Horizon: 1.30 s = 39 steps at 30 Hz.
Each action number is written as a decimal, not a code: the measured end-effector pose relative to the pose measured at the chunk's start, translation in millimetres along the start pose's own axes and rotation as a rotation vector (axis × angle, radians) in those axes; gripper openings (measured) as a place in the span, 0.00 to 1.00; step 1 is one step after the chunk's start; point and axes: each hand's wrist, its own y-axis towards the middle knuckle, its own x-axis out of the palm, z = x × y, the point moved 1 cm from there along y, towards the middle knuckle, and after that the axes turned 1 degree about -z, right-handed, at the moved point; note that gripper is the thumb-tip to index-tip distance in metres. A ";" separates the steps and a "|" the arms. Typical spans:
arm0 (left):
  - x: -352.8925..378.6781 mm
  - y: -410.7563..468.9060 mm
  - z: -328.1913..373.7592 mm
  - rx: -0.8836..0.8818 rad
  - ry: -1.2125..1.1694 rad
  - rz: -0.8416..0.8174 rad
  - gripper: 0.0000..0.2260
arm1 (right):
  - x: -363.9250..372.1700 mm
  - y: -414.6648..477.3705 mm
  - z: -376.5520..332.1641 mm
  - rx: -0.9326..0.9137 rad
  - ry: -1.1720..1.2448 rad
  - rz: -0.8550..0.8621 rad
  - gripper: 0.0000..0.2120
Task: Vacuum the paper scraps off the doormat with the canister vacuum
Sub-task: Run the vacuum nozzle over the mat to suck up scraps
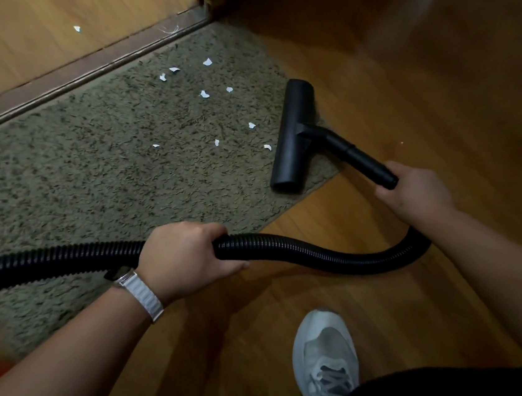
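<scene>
Nearest, at five o'clock, a pale grey mesh sneaker [325,368] stands on the orange-brown wooden floor [428,86]. Just ahead, the left hand [188,254], with a white woven watch strap [144,295] on its wrist, wraps its fingers round the black ribbed vacuum hose [311,255]. The hose looks light and springy, and is best held there to feed slack. At three o'clock the right hand [416,192] grips the stiff black plastic wand tube [355,155] at its rear cuff, the sensible place for steering. The black T-shaped floor nozzle [292,136] rests on the right edge of the shaggy olive-beige doormat [76,177]. Small white torn paper scraps [204,94] lie on the mat toward eleven o'clock of the nozzle, none yet taken. They are feather-light and likely to scatter if shoved. Beyond runs a dark wooden threshold strip [72,72].
</scene>
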 end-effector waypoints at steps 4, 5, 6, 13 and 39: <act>-2.3 -2.2 1.5 -0.003 0.019 -0.013 0.26 | 3.8 -3.1 -18.3 -0.130 -0.064 -0.029 0.16; -2.2 -3.0 1.1 -0.001 0.027 -0.017 0.26 | 6.0 -3.5 -24.8 -0.188 -0.101 -0.033 0.15; -2.3 -3.6 0.6 0.002 0.035 -0.026 0.27 | 8.6 -3.5 -31.4 -0.246 -0.145 -0.039 0.14; -1.6 -6.5 -1.0 0.012 0.048 -0.025 0.26 | 13.8 0.3 -42.9 -0.329 -0.219 -0.019 0.17; -3.5 -7.7 -5.7 -0.025 0.048 -0.087 0.26 | 16.3 -3.8 -29.8 -0.174 0.006 -0.054 0.17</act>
